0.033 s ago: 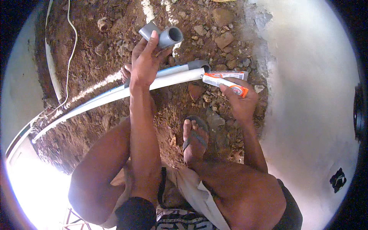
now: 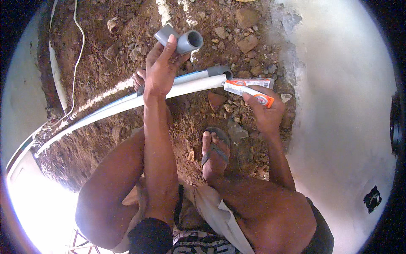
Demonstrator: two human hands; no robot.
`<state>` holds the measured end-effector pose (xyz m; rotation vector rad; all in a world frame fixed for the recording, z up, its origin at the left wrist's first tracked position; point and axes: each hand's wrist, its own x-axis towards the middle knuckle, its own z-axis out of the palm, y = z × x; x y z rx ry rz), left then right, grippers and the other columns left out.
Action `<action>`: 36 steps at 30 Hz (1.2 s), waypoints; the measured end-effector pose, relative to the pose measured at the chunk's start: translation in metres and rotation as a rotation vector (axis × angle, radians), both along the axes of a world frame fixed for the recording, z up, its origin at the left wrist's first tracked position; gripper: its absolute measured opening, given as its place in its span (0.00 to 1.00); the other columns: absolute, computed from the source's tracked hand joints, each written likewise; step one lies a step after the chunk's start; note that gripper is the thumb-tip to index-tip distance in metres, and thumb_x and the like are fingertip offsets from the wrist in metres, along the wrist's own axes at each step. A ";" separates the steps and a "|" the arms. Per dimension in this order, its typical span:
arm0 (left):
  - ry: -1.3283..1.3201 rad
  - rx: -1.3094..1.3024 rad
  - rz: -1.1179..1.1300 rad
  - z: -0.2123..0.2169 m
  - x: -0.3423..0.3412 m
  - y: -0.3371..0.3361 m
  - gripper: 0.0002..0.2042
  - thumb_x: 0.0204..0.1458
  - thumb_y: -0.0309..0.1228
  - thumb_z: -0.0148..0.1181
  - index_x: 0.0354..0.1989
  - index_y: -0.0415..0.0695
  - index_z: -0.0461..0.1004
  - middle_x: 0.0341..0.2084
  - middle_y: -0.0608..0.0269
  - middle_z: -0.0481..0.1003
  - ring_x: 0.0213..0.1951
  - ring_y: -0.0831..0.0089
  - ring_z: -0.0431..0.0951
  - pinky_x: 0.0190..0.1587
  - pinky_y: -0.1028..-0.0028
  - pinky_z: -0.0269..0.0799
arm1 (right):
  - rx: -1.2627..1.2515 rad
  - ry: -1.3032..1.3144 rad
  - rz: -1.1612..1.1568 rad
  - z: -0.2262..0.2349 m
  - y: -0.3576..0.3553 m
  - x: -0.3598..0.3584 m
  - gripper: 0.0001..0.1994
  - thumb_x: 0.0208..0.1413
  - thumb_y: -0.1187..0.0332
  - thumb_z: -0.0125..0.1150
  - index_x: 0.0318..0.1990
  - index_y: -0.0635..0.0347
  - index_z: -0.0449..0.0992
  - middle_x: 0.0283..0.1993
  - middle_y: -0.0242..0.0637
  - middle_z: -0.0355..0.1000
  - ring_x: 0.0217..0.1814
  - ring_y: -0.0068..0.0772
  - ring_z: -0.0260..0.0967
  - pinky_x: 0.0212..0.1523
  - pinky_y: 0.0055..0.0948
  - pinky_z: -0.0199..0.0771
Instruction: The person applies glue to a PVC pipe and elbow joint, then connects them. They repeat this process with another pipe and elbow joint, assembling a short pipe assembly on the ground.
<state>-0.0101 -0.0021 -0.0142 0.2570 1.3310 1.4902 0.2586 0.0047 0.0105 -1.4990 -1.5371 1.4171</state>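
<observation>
My left hand (image 2: 161, 72) is closed around a grey plastic pipe fitting (image 2: 184, 44), one round opening of which faces up and right. Whether it is an elbow or a tee I cannot tell. In my right hand (image 2: 270, 113) is a white and orange glue tube (image 2: 247, 90), its nozzle at the right end of a long white pipe (image 2: 192, 87). A small white and orange carton (image 2: 259, 81) shows just behind the tube, partly hidden by it. Behind the white pipe lies a second pipe (image 2: 192, 78) with a grey fitting (image 2: 220, 70) on its end.
Bare brown soil with several stones (image 2: 248, 43) lies under the pipes. A pale wall (image 2: 338, 106) rises along the right. At the left run a thin white cable (image 2: 83, 38) and another pipe (image 2: 58, 80). My sandalled foot (image 2: 215, 154) is below the pipe end.
</observation>
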 end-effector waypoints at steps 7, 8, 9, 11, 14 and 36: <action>-0.060 0.024 -0.022 -0.013 0.000 -0.008 0.17 0.61 0.37 0.60 0.53 0.42 0.69 0.43 0.64 0.74 0.46 0.72 0.75 0.46 0.68 0.76 | -0.385 0.347 -0.103 -0.035 -0.005 0.020 0.14 0.56 0.76 0.64 0.50 0.69 0.74 0.47 0.41 0.77 0.42 0.31 0.75 0.41 0.31 0.77; -0.076 0.025 -0.035 -0.013 0.001 -0.006 0.17 0.61 0.38 0.61 0.53 0.42 0.69 0.44 0.64 0.74 0.46 0.72 0.76 0.46 0.68 0.76 | -0.445 0.441 -0.110 -0.039 -0.006 0.023 0.15 0.57 0.75 0.62 0.51 0.69 0.73 0.47 0.41 0.76 0.43 0.32 0.75 0.41 0.32 0.76; -0.090 0.024 -0.050 -0.012 0.003 -0.005 0.17 0.61 0.38 0.61 0.53 0.41 0.69 0.44 0.63 0.74 0.46 0.71 0.76 0.46 0.68 0.76 | -0.485 0.561 -0.136 -0.042 -0.007 0.027 0.14 0.58 0.75 0.61 0.51 0.69 0.72 0.47 0.42 0.76 0.44 0.33 0.75 0.41 0.33 0.76; -0.081 0.011 -0.083 -0.007 0.010 0.001 0.18 0.60 0.38 0.61 0.53 0.41 0.69 0.44 0.62 0.74 0.46 0.71 0.76 0.46 0.68 0.76 | -0.545 0.793 -0.201 -0.042 -0.010 0.036 0.14 0.59 0.74 0.59 0.52 0.69 0.71 0.47 0.43 0.76 0.46 0.34 0.74 0.42 0.34 0.74; 0.066 -0.038 -0.150 0.012 0.028 0.007 0.18 0.59 0.38 0.62 0.52 0.39 0.72 0.43 0.61 0.75 0.43 0.73 0.77 0.45 0.69 0.76 | -0.519 0.994 -0.209 -0.033 -0.009 0.059 0.14 0.59 0.74 0.59 0.51 0.69 0.72 0.46 0.45 0.76 0.47 0.34 0.74 0.43 0.34 0.75; 1.015 -0.529 -0.541 -0.050 0.207 0.001 0.28 0.55 0.42 0.63 0.50 0.31 0.59 0.33 0.30 0.76 0.39 0.34 0.78 0.41 0.49 0.74 | -0.277 1.035 -0.539 0.000 -0.045 0.150 0.16 0.57 0.75 0.61 0.51 0.72 0.71 0.47 0.45 0.75 0.49 0.35 0.74 0.47 0.28 0.79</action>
